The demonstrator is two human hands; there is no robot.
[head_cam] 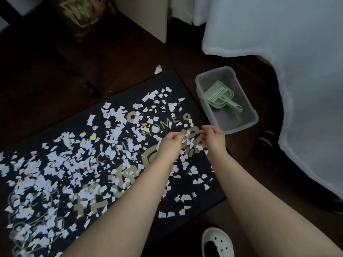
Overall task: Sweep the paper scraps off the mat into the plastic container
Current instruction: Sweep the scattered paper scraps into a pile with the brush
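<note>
A black doormat [178,84] with gold lettering lies on the dark floor, strewn with white and yellow paper scraps [61,164]. Just past its right edge stands a clear plastic container [246,123] holding a green dustpan and brush set [221,100]. My left hand [171,140] and my right hand [211,135] hover side by side over the mat's right part, near the container. Both have their fingers curled in with fingertips pinched; whether a scrap sits between them cannot be told.
White bedding [297,71] drapes down at the right. A beige cardboard panel [148,17] stands at the back, with one scrap [158,69] on the floor beyond the mat. A white clog [217,242] is at the bottom, a dark dumbbell [265,140] right of the container.
</note>
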